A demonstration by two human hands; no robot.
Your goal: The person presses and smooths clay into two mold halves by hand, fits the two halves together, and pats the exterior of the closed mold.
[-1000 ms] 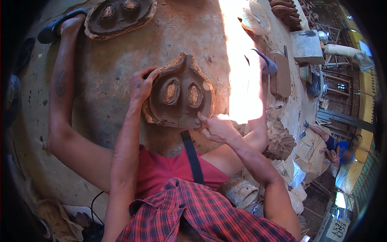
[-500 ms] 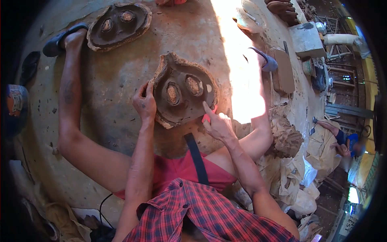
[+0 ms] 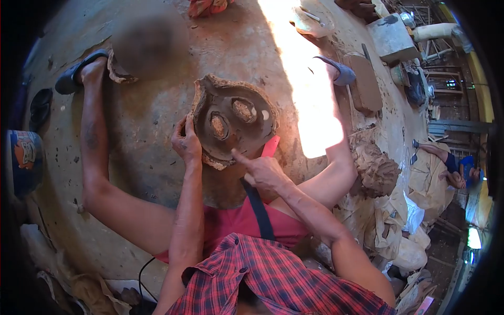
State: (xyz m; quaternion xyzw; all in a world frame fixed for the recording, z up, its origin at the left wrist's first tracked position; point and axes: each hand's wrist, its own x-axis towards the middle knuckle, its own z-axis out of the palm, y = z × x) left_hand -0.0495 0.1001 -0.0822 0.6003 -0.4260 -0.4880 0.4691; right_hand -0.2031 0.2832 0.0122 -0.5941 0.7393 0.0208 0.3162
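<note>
A rough-edged mould (image 3: 244, 137) lined with smooth dark clay lies on the floor between my legs. Two oval lumps stand up inside it, with a pale spot near its right edge. My left hand (image 3: 186, 143) grips the mould's left rim, thumb and fingers curled around it. My right hand (image 3: 264, 171) is at the lower right, its index finger stretched onto the clay near the bottom edge. From that hand a flat red scraper (image 3: 270, 146) sticks up against the mould's rim; the fingers around its lower end are partly hidden.
A second mould (image 3: 119, 72) near my left foot is mostly covered by a blurred patch. A clay block (image 3: 364, 86) and a clay heap (image 3: 375, 167) lie at the right. A printed bucket (image 3: 25, 161) stands far left. Another person (image 3: 462, 170) sits at the far right.
My right hand has moved left and slightly down, its index finger shifting along the mould's lower edge. More of the red scraper shows. My left hand stays on the rim. The view has shifted slightly.
</note>
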